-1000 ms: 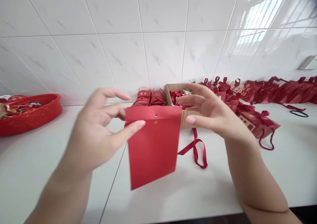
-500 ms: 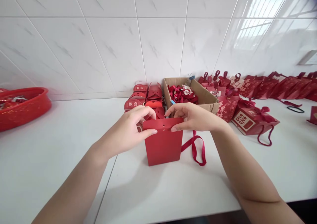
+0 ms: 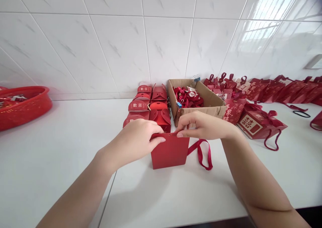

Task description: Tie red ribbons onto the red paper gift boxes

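A plain red paper gift bag [image 3: 170, 153] stands upright on the white table, its flat side toward me. My left hand [image 3: 146, 135] pinches the left part of its top edge between thumb and fingers. At the right part of the same edge, my right hand [image 3: 195, 127] grips with thumb and fingertips. A small hole shows at the top, between the hands. From behind the bag's right side a dark red ribbon [image 3: 204, 155] trails in a loop on the table. What lies inside the bag is hidden.
Folded red boxes [image 3: 138, 106] stand in rows behind the bag. A cardboard box [image 3: 211, 110] of ribbons and tags sits beside them. Rightward are a corded red gift box [image 3: 260, 124], several red bags [image 3: 268, 91] and a black ring [image 3: 301, 114]. A red basin [image 3: 30, 105] stands at left.
The bag's top flaps, higher and with two holes showing before, are now pressed together and lower. Both hands have moved slightly down with them. The view has shifted a little.
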### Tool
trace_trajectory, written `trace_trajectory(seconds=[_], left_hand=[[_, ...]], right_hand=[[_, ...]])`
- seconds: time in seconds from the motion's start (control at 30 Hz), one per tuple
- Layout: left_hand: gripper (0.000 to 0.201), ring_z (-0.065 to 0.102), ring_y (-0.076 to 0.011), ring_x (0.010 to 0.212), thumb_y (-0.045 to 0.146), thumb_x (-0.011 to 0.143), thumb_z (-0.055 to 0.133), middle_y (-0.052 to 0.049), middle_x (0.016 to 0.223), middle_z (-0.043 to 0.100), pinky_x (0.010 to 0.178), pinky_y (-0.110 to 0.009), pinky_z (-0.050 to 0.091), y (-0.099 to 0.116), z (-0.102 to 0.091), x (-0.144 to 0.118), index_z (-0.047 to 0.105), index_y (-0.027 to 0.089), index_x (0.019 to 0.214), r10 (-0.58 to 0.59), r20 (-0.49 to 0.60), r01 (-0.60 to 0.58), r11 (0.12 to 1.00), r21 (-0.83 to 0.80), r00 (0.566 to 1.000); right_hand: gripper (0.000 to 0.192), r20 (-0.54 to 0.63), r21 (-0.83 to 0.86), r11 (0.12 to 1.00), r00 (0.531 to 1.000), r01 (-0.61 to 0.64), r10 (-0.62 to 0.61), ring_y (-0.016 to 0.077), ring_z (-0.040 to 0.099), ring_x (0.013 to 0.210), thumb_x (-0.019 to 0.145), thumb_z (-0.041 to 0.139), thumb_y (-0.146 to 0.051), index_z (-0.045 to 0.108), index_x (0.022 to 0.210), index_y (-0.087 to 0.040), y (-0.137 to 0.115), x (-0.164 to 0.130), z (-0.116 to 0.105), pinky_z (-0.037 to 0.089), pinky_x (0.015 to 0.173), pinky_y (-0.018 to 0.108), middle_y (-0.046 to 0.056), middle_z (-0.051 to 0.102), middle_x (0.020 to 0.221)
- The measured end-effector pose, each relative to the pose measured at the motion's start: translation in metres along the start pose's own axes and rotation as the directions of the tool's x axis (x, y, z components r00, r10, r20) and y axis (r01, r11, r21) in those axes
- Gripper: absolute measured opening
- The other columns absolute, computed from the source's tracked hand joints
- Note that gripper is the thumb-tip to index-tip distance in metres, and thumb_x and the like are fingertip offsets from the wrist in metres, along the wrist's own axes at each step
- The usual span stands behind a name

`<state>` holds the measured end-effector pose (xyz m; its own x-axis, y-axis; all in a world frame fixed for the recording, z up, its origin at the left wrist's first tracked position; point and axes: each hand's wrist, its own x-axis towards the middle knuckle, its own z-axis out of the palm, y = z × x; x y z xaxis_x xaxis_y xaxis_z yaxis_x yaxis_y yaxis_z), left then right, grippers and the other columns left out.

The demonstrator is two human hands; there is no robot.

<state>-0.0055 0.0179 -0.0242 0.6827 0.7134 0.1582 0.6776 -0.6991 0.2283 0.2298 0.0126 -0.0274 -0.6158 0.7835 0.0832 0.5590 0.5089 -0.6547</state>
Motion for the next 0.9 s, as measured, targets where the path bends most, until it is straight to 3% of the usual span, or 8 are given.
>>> trace_trajectory(seconds=[0.2, 0.3, 0.4, 0.47, 0.53, 0.6, 0.73, 0.9], left_hand=[[0.026, 0.061, -0.0177, 0.066, 0.036, 0.087, 0.05, -0.002, 0.071, 0.068, 0.059, -0.029, 0.043, 0.002, 0.001, -0.003, 0.072, 0.026, 0.077, 0.052, 0.075, -0.051, 0.998, -0.025, 0.996], [0.023, 0.062, -0.017, 0.072, 0.033, 0.087, 0.051, 0.001, 0.078, 0.07, 0.064, -0.028, 0.044, 0.004, -0.003, -0.008, 0.072, 0.027, 0.08, 0.061, 0.118, -0.055, 0.997, -0.056, 0.991], [0.02, 0.062, -0.0157, 0.073, 0.031, 0.086, 0.053, 0.003, 0.078, 0.07, 0.065, -0.028, 0.043, 0.006, -0.006, -0.012, 0.072, 0.029, 0.08, 0.071, 0.159, -0.058, 0.995, -0.083, 0.985], [0.02, 0.062, -0.0154, 0.072, 0.029, 0.085, 0.054, 0.003, 0.076, 0.069, 0.064, -0.028, 0.043, 0.008, -0.007, -0.013, 0.072, 0.028, 0.078, 0.08, 0.174, -0.061, 0.992, -0.111, 0.981], [0.019, 0.062, -0.0154, 0.072, 0.027, 0.084, 0.055, 0.002, 0.075, 0.069, 0.063, -0.028, 0.042, 0.009, -0.009, -0.014, 0.073, 0.028, 0.076, 0.081, 0.18, -0.056, 0.989, -0.138, 0.98], [0.02, 0.062, -0.0158, 0.071, 0.026, 0.084, 0.055, 0.001, 0.074, 0.069, 0.063, -0.028, 0.042, 0.011, -0.01, -0.015, 0.073, 0.027, 0.075, 0.078, 0.186, -0.051, 0.988, -0.149, 0.979], [0.02, 0.062, -0.0181, 0.075, 0.025, 0.083, 0.054, 0.0, 0.076, 0.07, 0.063, -0.03, 0.042, 0.012, -0.012, -0.015, 0.073, 0.026, 0.077, 0.068, 0.232, -0.038, 0.99, -0.134, 0.97], [0.024, 0.06, -0.0176, 0.078, 0.015, 0.079, 0.05, 0.002, 0.079, 0.069, 0.065, -0.029, 0.043, 0.006, -0.013, -0.019, 0.072, 0.027, 0.08, 0.129, 0.264, -0.092, 0.984, -0.15, 0.956]], right_hand=[[0.026, 0.035, -0.058, 0.997, 0.999, 0.042, -0.04, 0.0133, 0.057, 0.067, 0.087, 0.056, -0.04, 0.071, 0.082, -0.019, -0.008, -0.008, -0.003, 0.042, 0.058, 0.025, 0.002, 0.065, 0.075], [0.039, -0.188, -0.09, 0.994, 0.981, -0.065, 0.047, 0.0141, 0.055, 0.065, 0.089, 0.049, -0.049, 0.069, 0.078, -0.018, 0.003, -0.01, -0.008, 0.039, 0.057, 0.026, 0.003, 0.063, 0.071], [0.04, -0.564, -0.148, 0.95, 0.813, -0.274, 0.146, 0.0165, 0.055, 0.069, 0.091, 0.044, -0.048, 0.068, 0.082, -0.017, 0.031, -0.003, -0.015, 0.04, 0.061, 0.027, 0.005, 0.064, 0.076], [0.037, -0.652, -0.169, 0.9, 0.73, -0.402, 0.204, 0.0173, 0.055, 0.068, 0.092, 0.042, -0.043, 0.067, 0.087, -0.016, 0.053, 0.008, -0.022, 0.04, 0.061, 0.028, 0.006, 0.065, 0.077], [0.035, -0.632, -0.206, 0.828, 0.717, -0.522, 0.295, 0.0189, 0.058, 0.074, 0.093, 0.038, -0.034, 0.066, 0.102, -0.015, 0.073, 0.026, -0.034, 0.042, 0.065, 0.029, 0.008, 0.067, 0.089], [0.033, -0.591, -0.243, 0.806, 0.741, -0.54, 0.318, 0.0207, 0.06, 0.08, 0.09, 0.039, -0.024, 0.065, 0.109, -0.015, 0.086, 0.05, -0.049, 0.043, 0.069, 0.03, 0.01, 0.068, 0.098], [0.032, -0.401, -0.3, 0.815, 0.84, -0.497, 0.365, 0.0184, 0.062, 0.081, 0.076, 0.056, -0.008, 0.071, 0.101, -0.021, 0.095, 0.099, -0.075, 0.044, 0.075, 0.027, 0.005, 0.07, 0.101], [0.02, -0.308, -0.337, 0.78, 0.844, -0.528, 0.439, 0.0163, 0.062, 0.077, 0.078, 0.066, -0.017, 0.069, 0.097, -0.017, 0.101, 0.13, -0.082, 0.048, 0.073, 0.028, 0.004, 0.069, 0.089]])
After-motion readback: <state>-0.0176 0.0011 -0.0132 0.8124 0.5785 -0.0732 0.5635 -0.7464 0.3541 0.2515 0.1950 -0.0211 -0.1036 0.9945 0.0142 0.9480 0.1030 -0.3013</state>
